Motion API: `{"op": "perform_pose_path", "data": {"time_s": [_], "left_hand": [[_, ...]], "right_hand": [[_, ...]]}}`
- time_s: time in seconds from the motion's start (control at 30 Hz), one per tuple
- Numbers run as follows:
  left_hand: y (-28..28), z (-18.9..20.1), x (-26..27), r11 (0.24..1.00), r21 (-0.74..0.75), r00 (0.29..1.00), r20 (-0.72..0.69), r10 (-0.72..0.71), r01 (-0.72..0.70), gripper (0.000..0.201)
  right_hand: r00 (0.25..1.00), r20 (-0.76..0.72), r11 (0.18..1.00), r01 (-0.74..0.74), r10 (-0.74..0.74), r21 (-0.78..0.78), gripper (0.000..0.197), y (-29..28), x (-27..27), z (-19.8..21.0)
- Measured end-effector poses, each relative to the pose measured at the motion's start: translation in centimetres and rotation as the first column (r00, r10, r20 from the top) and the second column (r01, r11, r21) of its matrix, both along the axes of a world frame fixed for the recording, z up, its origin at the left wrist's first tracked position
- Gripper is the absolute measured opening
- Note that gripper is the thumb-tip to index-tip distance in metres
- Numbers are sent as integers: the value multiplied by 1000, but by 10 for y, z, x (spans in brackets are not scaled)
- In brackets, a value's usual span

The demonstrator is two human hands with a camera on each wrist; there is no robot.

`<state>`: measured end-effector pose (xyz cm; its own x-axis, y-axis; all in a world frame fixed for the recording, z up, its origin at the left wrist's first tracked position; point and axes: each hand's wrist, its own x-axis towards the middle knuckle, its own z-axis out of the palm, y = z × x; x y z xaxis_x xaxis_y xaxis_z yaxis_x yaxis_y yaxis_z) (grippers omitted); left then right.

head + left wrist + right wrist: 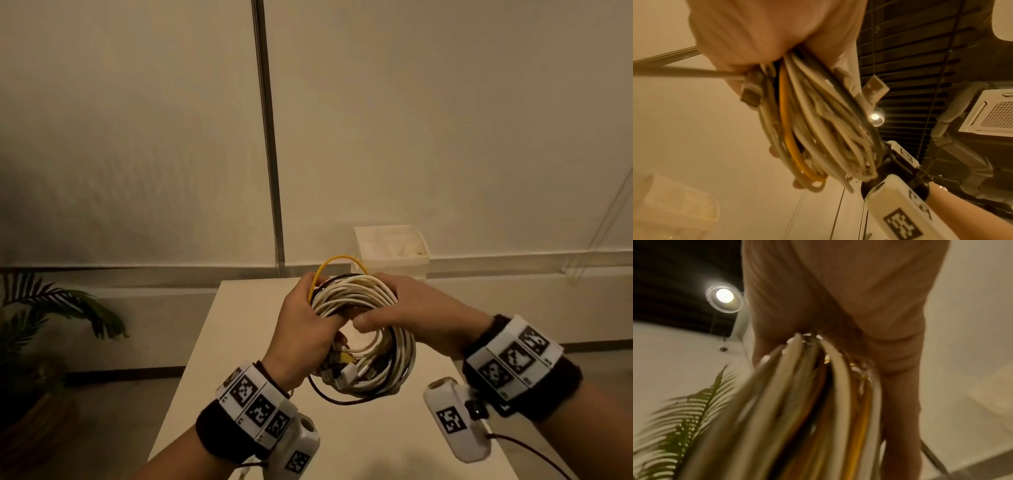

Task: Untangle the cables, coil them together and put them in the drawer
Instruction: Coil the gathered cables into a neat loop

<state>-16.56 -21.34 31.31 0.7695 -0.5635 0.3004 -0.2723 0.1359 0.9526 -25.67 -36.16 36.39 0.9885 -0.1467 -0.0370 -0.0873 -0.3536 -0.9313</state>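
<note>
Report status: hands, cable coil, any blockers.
Left hand and right hand both grip the cable coil, held above the table. Yellow loop sticks out. No drawer in view.

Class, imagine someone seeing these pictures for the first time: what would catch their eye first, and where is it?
First, the thick coil of cables, mostly white, held above the white table in the grip of both the left hand and the right hand. A single yellow cable loops out at the coil's far edge. Next, the black-and-white patterned wrist bands, then the green plant at far left.
</note>
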Motion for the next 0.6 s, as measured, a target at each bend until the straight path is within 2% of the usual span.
{"op": "perform_pose_path", "data": {"time_s": [0.1, 0.17, 0.2, 0.23, 0.27, 0.3, 0.33, 0.4, 0.43, 0.5, 0.6], "left_hand": [[2, 5, 7, 998, 59, 994, 109, 16, -23, 35], [5, 7, 10, 996, 84, 990, 142, 0, -12, 35], [6, 9, 11, 995, 100, 987, 158, -22, 6, 36], [8, 11, 12, 992, 123, 984, 171, -46, 25, 37], [9, 11, 13, 988, 149, 982, 176, -65, 39, 38], [9, 11, 14, 985, 167, 982, 170, -78, 49, 39], [8, 11, 15, 983, 175, 983, 162, -84, 55, 39], [6, 13, 14, 983, 177, 983, 164, -82, 52, 38], [4, 14, 13, 983, 178, 982, 168, -84, 53, 39], [0, 15, 11, 983, 176, 984, 158, -84, 56, 42], [0, 16, 14, 976, 209, 988, 123, -89, 62, 51]], "right_hand": [[998, -4, 955, 53, -56, -293, 27, -1, 0, 0], [998, -17, 828, 41, -61, -560, 45, -4, -4, 2], [998, -32, 775, 18, -49, -632, 60, -7, -8, 6], [999, -44, 769, -8, -26, -639, 72, -11, -12, 11], [1000, -19, 818, -7, -5, -576, 78, -16, -14, 17], [999, 35, 867, 7, 12, -498, 74, -20, -13, 24], [993, 112, 890, 24, 31, -456, 62, -22, -10, 30], [971, 229, 860, 66, 61, -507, 39, -14, -2, 37], [968, 236, 827, 60, 89, -559, 37, -7, 3, 36], [975, 163, 771, -12, 150, -637, 39, 9, 7, 30], [984, 72, 771, -82, 163, -632, 45, 15, 3, 21]]}}
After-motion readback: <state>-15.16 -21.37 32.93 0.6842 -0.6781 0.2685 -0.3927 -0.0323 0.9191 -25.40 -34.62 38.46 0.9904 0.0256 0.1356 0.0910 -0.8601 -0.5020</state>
